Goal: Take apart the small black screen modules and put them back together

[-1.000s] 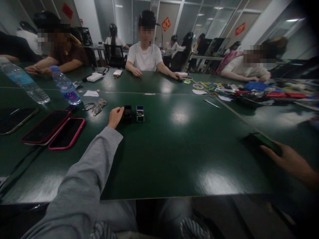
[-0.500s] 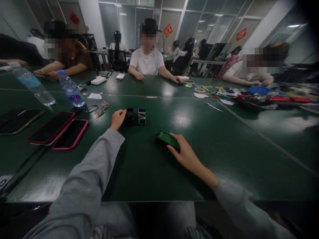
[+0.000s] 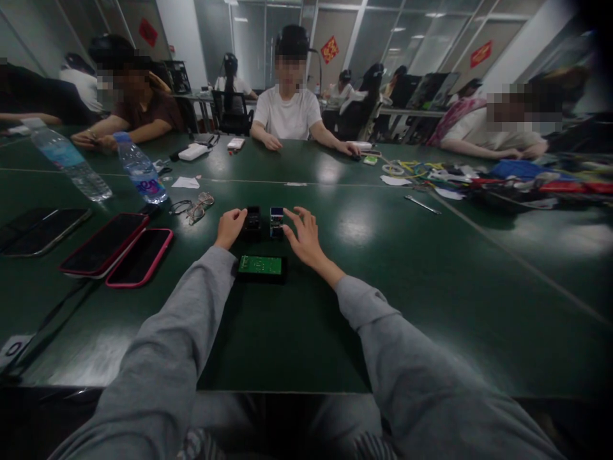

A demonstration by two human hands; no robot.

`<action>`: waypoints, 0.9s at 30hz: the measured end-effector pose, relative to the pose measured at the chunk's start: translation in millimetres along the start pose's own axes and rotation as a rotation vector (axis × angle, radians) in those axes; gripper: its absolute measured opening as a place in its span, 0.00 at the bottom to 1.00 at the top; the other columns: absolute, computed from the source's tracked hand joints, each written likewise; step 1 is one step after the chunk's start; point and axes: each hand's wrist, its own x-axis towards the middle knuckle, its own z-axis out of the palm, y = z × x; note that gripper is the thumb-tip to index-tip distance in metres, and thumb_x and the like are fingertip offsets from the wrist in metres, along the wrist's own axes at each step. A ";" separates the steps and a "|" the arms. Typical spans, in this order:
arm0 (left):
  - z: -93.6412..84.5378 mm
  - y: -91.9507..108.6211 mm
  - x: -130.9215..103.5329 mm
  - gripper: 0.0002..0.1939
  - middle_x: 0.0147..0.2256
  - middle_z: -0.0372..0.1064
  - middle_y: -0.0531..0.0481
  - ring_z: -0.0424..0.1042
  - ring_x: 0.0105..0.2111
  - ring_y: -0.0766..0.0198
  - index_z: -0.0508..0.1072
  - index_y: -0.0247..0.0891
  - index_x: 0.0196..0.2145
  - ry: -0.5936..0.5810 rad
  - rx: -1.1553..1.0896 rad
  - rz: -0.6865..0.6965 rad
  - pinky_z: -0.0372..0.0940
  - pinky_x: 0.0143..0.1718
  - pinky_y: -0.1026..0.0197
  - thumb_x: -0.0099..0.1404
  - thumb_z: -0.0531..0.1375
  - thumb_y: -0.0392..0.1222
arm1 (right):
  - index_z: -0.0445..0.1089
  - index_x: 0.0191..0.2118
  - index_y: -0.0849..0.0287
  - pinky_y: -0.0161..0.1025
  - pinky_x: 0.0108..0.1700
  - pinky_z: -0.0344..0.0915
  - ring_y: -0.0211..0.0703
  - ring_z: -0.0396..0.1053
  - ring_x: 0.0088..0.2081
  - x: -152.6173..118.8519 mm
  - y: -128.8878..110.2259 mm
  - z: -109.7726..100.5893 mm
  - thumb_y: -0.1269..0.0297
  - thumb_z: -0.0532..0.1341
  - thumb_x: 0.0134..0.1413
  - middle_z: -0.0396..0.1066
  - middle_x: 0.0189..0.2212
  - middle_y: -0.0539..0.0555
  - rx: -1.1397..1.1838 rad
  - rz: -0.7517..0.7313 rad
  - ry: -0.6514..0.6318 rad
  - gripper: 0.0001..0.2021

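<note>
A small black box (image 3: 253, 220) stands on the green table, and my left hand (image 3: 230, 227) is closed at its left edge, pinching it. Just right of that box is a small electronic module (image 3: 276, 222) with a dark screen at its top. My right hand (image 3: 303, 237) reaches to this module's right side with fingers spread; whether the fingertips touch it I cannot tell. Closer to me lies a green circuit board in a black case (image 3: 261, 266), flat on the table between my forearms, with neither hand on it.
On the left are phones (image 3: 140, 258), two water bottles (image 3: 142, 169) and eyeglasses (image 3: 200, 207). Tangled cables (image 3: 479, 174) and a metal wrench-like tool (image 3: 422, 204) lie to the right. Across the table (image 3: 431, 281) sits a person in a white shirt (image 3: 288, 115); others sit at both sides.
My right hand has let go of the circuit board in its case, which now lies farther left and level. That hand has moved up and left to the small module. My left hand stays at the black box.
</note>
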 end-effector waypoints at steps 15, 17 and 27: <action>0.2 0.9 -0.8 0.23 0.19 0.54 0.57 0.56 0.24 0.68 0.60 0.39 0.19 -0.028 -0.026 0.004 0.50 0.28 0.62 0.63 0.54 0.57 | 0.61 0.46 0.60 0.49 0.45 0.69 0.50 0.67 0.43 -3.0 8.5 7.6 0.60 0.59 0.59 0.63 0.45 0.62 -0.054 0.000 -0.029 0.12; 0.2 0.6 -0.4 0.23 0.20 0.54 0.56 0.57 0.24 0.67 0.60 0.39 0.19 -0.029 -0.026 0.000 0.50 0.28 0.62 0.63 0.54 0.57 | 0.59 0.49 0.60 0.48 0.44 0.69 0.50 0.68 0.43 -3.4 11.1 9.1 0.65 0.58 0.58 0.64 0.46 0.62 -0.023 0.039 -0.016 0.14; -0.8 4.4 -2.0 0.22 0.19 0.54 0.56 0.56 0.24 0.67 0.60 0.39 0.19 -0.028 -0.034 -0.010 0.50 0.28 0.63 0.64 0.55 0.54 | 0.59 0.54 0.62 0.52 0.52 0.66 0.51 0.68 0.48 -16.8 46.9 -49.5 0.64 0.56 0.59 0.67 0.49 0.64 -0.032 0.082 -0.010 0.17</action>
